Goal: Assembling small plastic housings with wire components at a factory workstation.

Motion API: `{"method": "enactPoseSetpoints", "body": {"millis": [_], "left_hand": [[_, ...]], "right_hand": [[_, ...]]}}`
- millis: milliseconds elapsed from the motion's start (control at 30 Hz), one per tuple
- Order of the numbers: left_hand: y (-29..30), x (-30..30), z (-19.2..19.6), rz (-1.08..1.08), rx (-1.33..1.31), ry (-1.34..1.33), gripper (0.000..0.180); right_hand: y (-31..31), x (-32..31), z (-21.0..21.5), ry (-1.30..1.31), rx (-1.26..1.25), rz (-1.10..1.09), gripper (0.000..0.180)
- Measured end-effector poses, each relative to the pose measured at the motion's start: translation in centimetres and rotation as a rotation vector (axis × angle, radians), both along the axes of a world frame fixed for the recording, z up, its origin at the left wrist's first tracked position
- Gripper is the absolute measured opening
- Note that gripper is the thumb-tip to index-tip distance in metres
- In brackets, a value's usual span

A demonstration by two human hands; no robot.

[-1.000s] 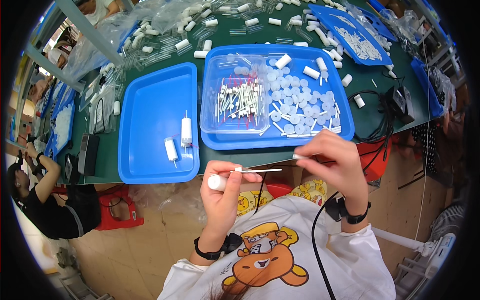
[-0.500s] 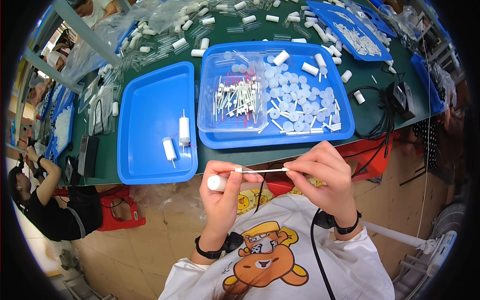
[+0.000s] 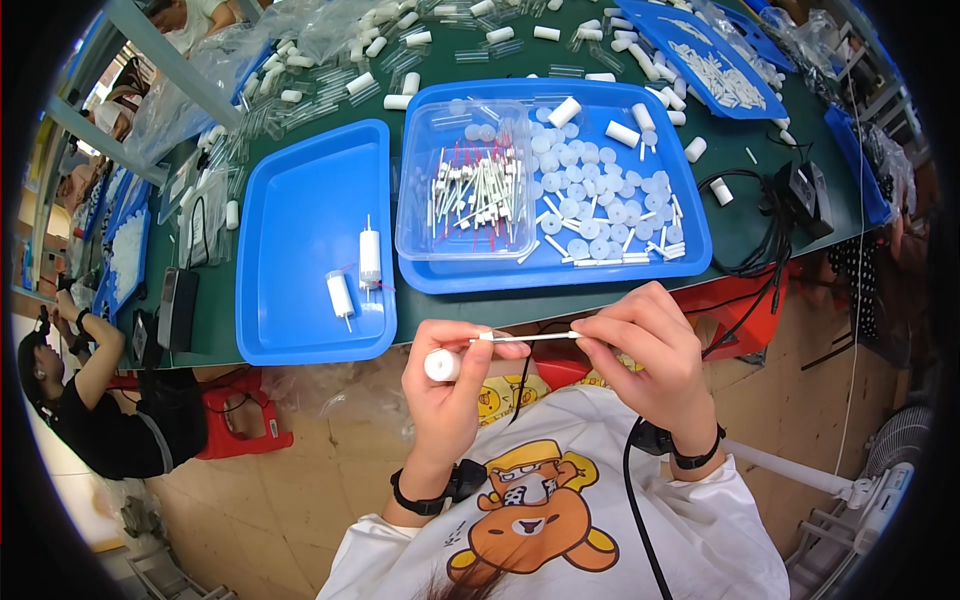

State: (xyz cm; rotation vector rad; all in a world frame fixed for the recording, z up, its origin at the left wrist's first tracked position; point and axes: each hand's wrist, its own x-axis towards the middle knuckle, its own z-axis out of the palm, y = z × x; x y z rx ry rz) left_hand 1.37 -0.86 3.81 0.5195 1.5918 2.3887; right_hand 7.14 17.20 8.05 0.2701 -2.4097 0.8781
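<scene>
At left, a blue tray (image 3: 298,200) is holding two white cylinders (image 3: 340,296) toward its near right. The left hand (image 3: 443,398) is gripping a white cylinder piece (image 3: 441,366), its thumb and finger also pinching the left end of a thin white rod (image 3: 545,337). Rod is spanning the gap between the separated hands, on the near side of a large blue tray (image 3: 640,283), where a clear box (image 3: 465,254) is containing rods, left of translucent discs (image 3: 577,249). The right hand (image 3: 655,348) is pinching the rod's right end.
</scene>
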Motion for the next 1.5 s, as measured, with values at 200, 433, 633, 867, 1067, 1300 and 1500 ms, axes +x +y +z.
{"method": "enactPoseSetpoints", "body": {"millis": [200,433,633,867,1067,1300,1500], "left_hand": [[0.4,0.5,-0.1,-0.044,-0.009,-0.006,0.007],[1.0,1.2,-0.2,-0.043,-0.1,0.095,0.009],[1.1,1.1,-0.1,-0.07,-0.037,0.115,0.01],[1.0,1.3,0.1,-0.034,-0.107,0.114,0.012],[1.0,1.3,-0.3,-0.037,-0.133,0.134,0.013],[1.1,1.3,0.0,-0.015,-0.19,0.176,0.016],[1.3,1.6,0.2,0.001,-0.243,0.226,0.017]], "right_hand": [[-0.3,0.2,-0.3,-0.034,-0.098,0.028,0.022],[-1.6,0.3,-0.8,-0.009,-0.213,0.086,0.02],[-1.8,0.6,-1.0,-0.044,-0.302,0.066,0.018],[-2.0,1.0,-1.6,-0.008,-0.378,0.046,0.018],[-2.0,1.1,-1.8,-0.027,-0.384,0.072,0.02],[-2.0,1.4,-1.8,-0.038,-0.387,0.05,0.022],[-2.1,1.6,-1.6,-0.082,-0.433,0.039,0.02]]}}
